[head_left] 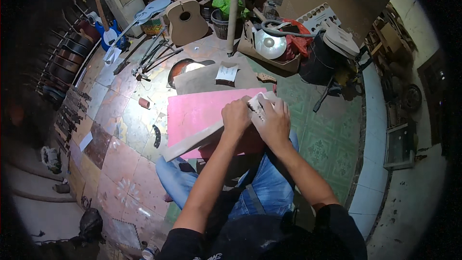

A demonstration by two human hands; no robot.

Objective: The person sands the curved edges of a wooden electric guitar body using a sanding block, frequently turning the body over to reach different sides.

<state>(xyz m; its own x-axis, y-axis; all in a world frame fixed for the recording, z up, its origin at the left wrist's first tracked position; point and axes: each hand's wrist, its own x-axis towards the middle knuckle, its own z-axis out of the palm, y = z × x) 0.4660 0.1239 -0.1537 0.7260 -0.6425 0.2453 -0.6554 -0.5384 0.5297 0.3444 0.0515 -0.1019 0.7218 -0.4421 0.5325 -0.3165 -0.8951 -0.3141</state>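
Note:
A long, pale, flat-sided bar (pixel 195 141), perhaps a guitar neck, slants from above my left knee up to my hands. My left hand (pixel 236 117) is closed around its upper part, knuckles up. Just to the right, my right hand (pixel 274 124) grips a whitish, crumpled-looking piece (pixel 257 105) with dark marks along one edge; I cannot tell if it is cloth or sandpaper. The bar's far end is hidden by both hands. Beneath them lies a pink board (pixel 192 111), in front of my crossed legs in jeans.
Beyond the board lie a grey-brown sheet (pixel 192 85), a small white packet (pixel 226 73) and a guitar headstock (pixel 266 78). A pole (pixel 234 17) stands behind. Guitar bodies (pixel 185 21), a blue guitar (pixel 109 33), a filled box (pixel 269 53) and a black bucket (pixel 317 58) surround the floor.

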